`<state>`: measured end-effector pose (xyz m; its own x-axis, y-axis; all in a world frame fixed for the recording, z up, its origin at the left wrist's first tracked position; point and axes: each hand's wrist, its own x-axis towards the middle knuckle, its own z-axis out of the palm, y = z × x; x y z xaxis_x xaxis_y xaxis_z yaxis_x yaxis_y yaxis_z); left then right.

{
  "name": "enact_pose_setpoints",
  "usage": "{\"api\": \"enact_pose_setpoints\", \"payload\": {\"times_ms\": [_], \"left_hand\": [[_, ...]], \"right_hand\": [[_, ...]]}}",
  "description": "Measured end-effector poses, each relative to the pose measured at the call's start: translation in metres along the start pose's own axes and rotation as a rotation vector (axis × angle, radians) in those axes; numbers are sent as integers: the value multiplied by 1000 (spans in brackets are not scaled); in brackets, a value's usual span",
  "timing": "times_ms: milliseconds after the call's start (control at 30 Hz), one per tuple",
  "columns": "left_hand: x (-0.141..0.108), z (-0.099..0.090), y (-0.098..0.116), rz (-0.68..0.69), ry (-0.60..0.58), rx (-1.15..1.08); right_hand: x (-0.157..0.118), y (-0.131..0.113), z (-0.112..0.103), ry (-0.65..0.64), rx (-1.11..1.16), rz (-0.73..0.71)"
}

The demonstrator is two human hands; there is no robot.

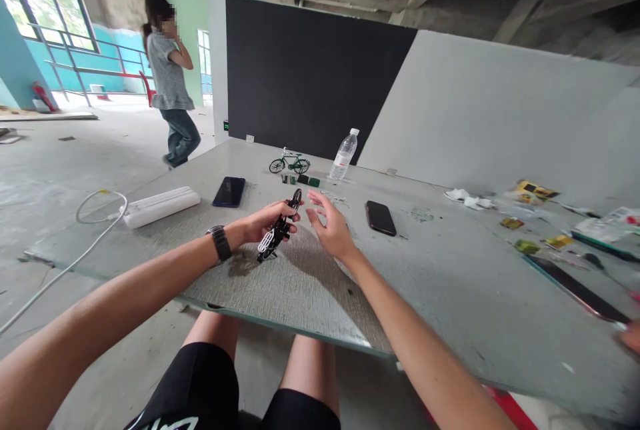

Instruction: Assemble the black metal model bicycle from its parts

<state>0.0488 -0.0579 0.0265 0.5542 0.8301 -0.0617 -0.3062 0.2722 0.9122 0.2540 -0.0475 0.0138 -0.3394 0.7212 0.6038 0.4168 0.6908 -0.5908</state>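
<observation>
Over the front part of the grey table (310, 297), my left hand (265, 220) grips a small black model bicycle (278, 230) with a white rack-like part. Its wheel points up and away from me. My right hand (330, 227) hovers just to the right of it, fingers apart and holding nothing. Beyond both hands, a green model bicycle (290, 163) stands upright. Small dark green pieces (308, 181) lie in front of that bicycle, and tiny loose parts (334, 197) rest close to my right fingertips.
A clear water bottle (345, 155) stands by the partition (320, 77). One phone (229, 191) lies left, another phone (381, 218) right. A white power strip (163, 207) trails a cable. Packets and a tablet-like slab (575, 287) fill the right side. A person (173, 83) stands back left.
</observation>
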Motion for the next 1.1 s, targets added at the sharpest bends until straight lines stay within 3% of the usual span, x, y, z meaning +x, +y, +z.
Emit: {"api": "enact_pose_setpoints", "payload": {"times_ms": [200,300,367,533,700,867,1000,1100], "left_hand": [[1,-11,7,61,5,-13],[-2,-17,9,68,-27,-33],[-5,-18,9,47,-60,-48],[-16,-14,6,-17,-225,-138],[-23,-15,3,19,-392,-223],[-25,-19,4,3,-439,-231],[-25,-22,9,54,-452,-195],[-25,-27,13,123,-375,-40]], "right_hand": [[37,20,-13,-44,-217,-63],[45,16,-9,75,-193,-100],[42,7,-2,160,-172,-139],[22,-17,14,-55,-146,-206],[11,-28,16,-51,-123,-192],[11,-33,17,-41,-140,-205],[19,-14,3,64,-133,-208],[22,13,-15,164,-271,-115]]}}
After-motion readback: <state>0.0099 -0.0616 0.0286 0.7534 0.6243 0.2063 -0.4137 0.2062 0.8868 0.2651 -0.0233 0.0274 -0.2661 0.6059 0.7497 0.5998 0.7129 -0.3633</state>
